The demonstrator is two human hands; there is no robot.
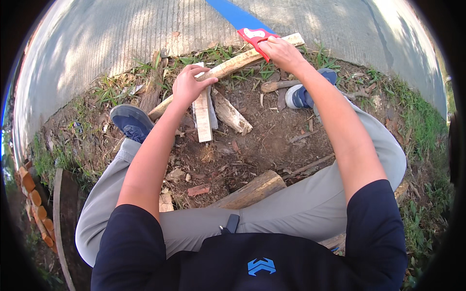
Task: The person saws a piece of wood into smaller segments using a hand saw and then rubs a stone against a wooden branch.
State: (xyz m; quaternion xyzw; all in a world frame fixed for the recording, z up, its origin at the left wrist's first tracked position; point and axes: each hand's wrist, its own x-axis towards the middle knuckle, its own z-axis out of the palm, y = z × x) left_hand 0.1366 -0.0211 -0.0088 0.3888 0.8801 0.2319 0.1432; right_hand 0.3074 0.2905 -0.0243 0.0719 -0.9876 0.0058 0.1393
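My right hand point(283, 54) is closed around the red handle of a handsaw point(242, 19). Its blue blade points away and to the left, over the concrete. The handle lies across the far right part of a long wooden strip point(235, 64), which runs slantwise from between my shoes up to the right. Farther left, my left hand point(188, 86) grips that strip from above, thumb along its top. Under the strip, a short flat board point(203, 119) lies beside a split piece of wood point(231, 112). Whether the saw's teeth touch the wood cannot be seen.
My shoes point(131, 121) stand on dirt to either side. A thick log point(252, 190) lies near my legs, with a brick-red chip point(198, 189) beside it. Grass edges the concrete slab point(145, 29) ahead. Stacked orange-brown pieces point(36, 201) are at the left.
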